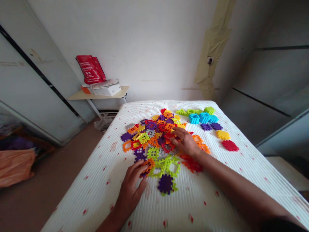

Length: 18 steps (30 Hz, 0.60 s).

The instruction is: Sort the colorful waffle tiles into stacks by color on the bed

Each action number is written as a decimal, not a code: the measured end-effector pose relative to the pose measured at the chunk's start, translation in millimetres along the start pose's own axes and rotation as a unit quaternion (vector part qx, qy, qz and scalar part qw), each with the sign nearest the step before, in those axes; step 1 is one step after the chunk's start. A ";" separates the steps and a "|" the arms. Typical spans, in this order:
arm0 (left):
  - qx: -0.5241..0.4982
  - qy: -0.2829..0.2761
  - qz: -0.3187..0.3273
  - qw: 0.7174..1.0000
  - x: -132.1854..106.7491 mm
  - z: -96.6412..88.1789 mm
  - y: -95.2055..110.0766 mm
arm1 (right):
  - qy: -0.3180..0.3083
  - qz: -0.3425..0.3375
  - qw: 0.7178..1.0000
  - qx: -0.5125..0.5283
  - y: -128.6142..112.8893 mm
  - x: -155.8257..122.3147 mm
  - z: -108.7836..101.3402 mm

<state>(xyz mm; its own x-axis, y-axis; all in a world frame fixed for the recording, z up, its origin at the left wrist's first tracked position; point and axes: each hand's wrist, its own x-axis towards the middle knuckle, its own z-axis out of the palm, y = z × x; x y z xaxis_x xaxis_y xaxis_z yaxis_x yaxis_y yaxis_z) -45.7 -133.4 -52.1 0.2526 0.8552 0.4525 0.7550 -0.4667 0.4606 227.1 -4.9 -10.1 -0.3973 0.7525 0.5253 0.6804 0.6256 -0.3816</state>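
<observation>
A spread pile of colourful plastic interlocking tiles (144, 138) lies on the white bed (96, 190). My left hand (132, 180) rests at the pile's near left edge, thumb and fingers apart. Its fingertips touch an orange window-shaped tile (150, 163). Over the pile's right part reaches my right hand (187, 141), fingers spread among red and orange tiles; what lies under its fingertips is partly hidden. Green frame tiles (164, 166) and a solid purple tile (165, 184) lie between the hands at the near side. Red tiles (193, 163) sit beneath my right wrist.
Sorted by colour at the right are blue tiles (194, 118), green tiles (209, 110), purple tiles (206, 127), a yellow tile (223, 134) and a red tile (230, 145). Back left, a small table (124, 91) holds a white box (109, 89) and a red bag (90, 69).
</observation>
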 end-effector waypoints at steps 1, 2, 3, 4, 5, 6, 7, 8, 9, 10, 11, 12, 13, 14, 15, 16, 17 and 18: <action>-0.015 0.008 -0.012 1.000 0.5 0.1 -0.8 | 0.020 0.013 1.000 0.015 2.9 2.3 -3.8; -0.030 0.015 -0.023 0.999 1.1 0.6 -1.5 | 0.035 0.021 0.999 0.026 6.0 3.6 -9.0; -0.041 0.023 -0.032 0.998 2.1 1.4 -2.0 | 0.046 0.027 0.998 0.034 9.4 3.4 -15.5; -0.050 0.031 -0.039 0.997 3.6 2.6 -2.2 | 0.055 0.031 0.997 0.037 12.8 1.5 -23.1; -0.056 0.040 -0.043 0.997 5.6 4.1 -2.1 | 0.061 0.035 0.997 0.034 16.1 -2.4 -31.3; -0.058 0.049 -0.041 0.996 8.3 5.7 -1.6 | 0.063 0.035 0.997 0.026 19.3 -8.6 -39.7; -0.058 0.056 -0.035 0.996 11.5 7.4 -0.6 | 0.061 0.035 0.997 0.011 22.3 -17.1 -47.7; -0.057 0.059 -0.026 0.996 15.2 9.1 0.6 | 0.053 0.033 0.998 -0.009 25.2 -27.8 -54.8; -0.055 0.060 -0.015 0.997 19.2 10.8 2.3 | 0.040 0.030 0.998 -0.032 28.0 -40.4 -60.6; -0.051 0.060 -0.002 0.997 23.2 12.4 4.1 | 0.023 0.036 0.998 -0.055 30.9 -54.4 -64.6; -0.046 0.061 0.014 0.997 27.2 14.1 6.1 | 0.006 0.049 0.996 -0.077 33.9 -69.0 -66.7; -0.041 0.061 0.031 0.997 30.9 15.9 8.1 | -0.005 0.067 0.993 -0.096 37.0 -83.3 -66.7; -0.035 0.060 0.049 0.996 34.6 17.9 9.9 | -0.015 0.088 0.990 -0.111 40.0 -96.6 -64.8; -0.028 0.061 0.067 0.995 38.1 20.1 11.6 | -0.024 0.106 0.987 -0.122 42.8 -107.9 -61.4; -0.019 0.061 0.082 0.995 41.6 22.4 12.8 | -0.030 0.119 0.984 -0.130 45.2 -116.6 -56.8; -0.008 0.060 0.093 0.994 45.2 24.9 13.6 | -0.034 0.130 0.982 -0.135 47.0 -122.3 -51.5; 0.006 0.059 0.100 0.993 49.0 27.4 13.9 | -0.034 0.139 0.980 -0.140 47.9 -124.6 -46.0; 0.022 0.057 0.101 0.993 52.9 29.7 13.5 | -0.031 0.146 0.978 -0.144 47.8 -123.8 -40.8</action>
<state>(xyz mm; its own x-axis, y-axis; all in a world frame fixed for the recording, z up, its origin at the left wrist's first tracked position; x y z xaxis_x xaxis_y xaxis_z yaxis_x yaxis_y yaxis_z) -4.2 -87.8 -44.7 0.3327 0.7135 0.6167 0.7224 -0.6131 0.3196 334.0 -76.6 -62.4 -0.1908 0.9071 0.3752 0.9119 0.3053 -0.2744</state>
